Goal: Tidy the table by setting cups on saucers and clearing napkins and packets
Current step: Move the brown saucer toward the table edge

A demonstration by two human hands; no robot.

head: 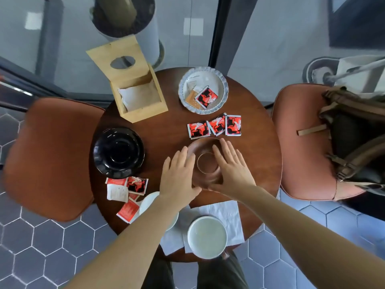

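Observation:
A brown wooden cup [208, 163] stands on a brown wooden saucer [203, 146] in the middle of the round table [166, 130]. My left hand [179, 174] lies flat on the saucer's left side and my right hand [231, 165] cups the right side of the cup, fingers spread. Three red-black packets [214, 126] lie just beyond the saucer. More packets [127, 195] are scattered at the near left. A white cup [206, 236] stands on white napkins [225, 213] at the near edge, with a white saucer [149, 202] partly under my left arm. A black cup on a black saucer [118, 152] stands at the left.
A white fluted dish [220, 80] with packets stands at the far side. An open wooden napkin box [135, 94] holds a napkin at the far left. Brown chairs flank the table; the right chair [295, 142] carries a backpack [354, 138]. A planter [129, 24] stands behind.

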